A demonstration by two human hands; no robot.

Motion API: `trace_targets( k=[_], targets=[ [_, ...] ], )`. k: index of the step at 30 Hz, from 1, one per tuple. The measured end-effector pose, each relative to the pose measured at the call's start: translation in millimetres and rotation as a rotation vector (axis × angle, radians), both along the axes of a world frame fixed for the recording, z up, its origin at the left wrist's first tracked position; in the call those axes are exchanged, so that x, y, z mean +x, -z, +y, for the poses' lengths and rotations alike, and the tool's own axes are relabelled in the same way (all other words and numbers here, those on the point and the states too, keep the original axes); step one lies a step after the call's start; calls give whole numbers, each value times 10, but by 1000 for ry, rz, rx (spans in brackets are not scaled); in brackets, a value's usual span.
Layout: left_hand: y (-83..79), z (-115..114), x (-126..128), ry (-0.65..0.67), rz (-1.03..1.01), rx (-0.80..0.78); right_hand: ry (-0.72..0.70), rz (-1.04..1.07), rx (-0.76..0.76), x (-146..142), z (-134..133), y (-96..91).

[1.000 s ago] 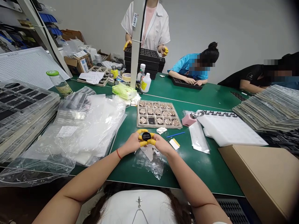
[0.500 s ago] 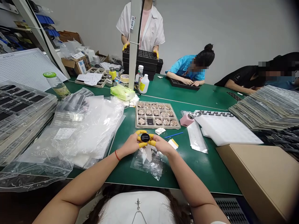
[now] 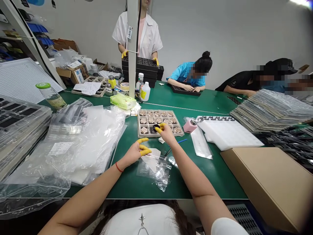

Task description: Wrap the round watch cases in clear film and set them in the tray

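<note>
My right hand (image 3: 166,133), with yellow finger covers, pinches a black round disc (image 3: 155,127) between thumb and finger. The disc is over the front row of a clear compartment tray (image 3: 140,136), at the compartment second from the left; whether it touches the bottom I cannot tell. Round rose-gold pieces fill other compartments. My left hand (image 3: 134,153), also in yellow finger covers, is open with its fingers apart beside a white paper (image 3: 152,160). A clear plastic bag (image 3: 160,178) lies crumpled under that paper. A blue stick (image 3: 182,141) lies partly behind my right forearm.
Plastic bags (image 3: 93,140) cover the left side. A pink pump bottle (image 3: 189,126), white foam sheets (image 3: 232,133) and a cardboard box (image 3: 266,169) stand to the right. Tissues (image 3: 123,101) and a white bottle (image 3: 145,92) sit behind the tray. Co-workers are across the table.
My right hand has moved forward with the black disc, from in front of me to the tray. My left hand has let go of the disc and moved slightly left.
</note>
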State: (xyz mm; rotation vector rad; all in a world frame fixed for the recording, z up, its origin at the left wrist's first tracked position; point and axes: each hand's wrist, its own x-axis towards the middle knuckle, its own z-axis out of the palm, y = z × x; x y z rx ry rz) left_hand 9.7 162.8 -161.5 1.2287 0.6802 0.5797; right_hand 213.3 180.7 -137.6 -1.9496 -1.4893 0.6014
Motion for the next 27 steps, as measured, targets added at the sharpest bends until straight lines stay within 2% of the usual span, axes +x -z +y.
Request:
trace_targets(
  k=[4, 9, 14, 18, 21, 24, 27],
  targets=[
    [-83, -20, -32, 47, -31, -108, -12, -189, -91, 35, 281, 60],
    [-145, -23, -50, 76, 22, -115, -70, -400, -106, -209, 329, 68],
    [-149, -3, -14, 21, 96, -99, -211, -462, -163, -334, 510, 57],
    [-111, 35, -3, -21, 138, -102, -242, -454, -201, -298, 639, 57],
    [-65, 58, 1, -91, 169, -132, -250, -431, -152, -299, 554, 19],
    [-51, 63, 5, -158, 160, -156, -257, -411, -63, -341, 305, -52],
    [-74, 55, 1, -111, 109, -132, -363, -379, 68, -390, -35, -122]
  ],
)
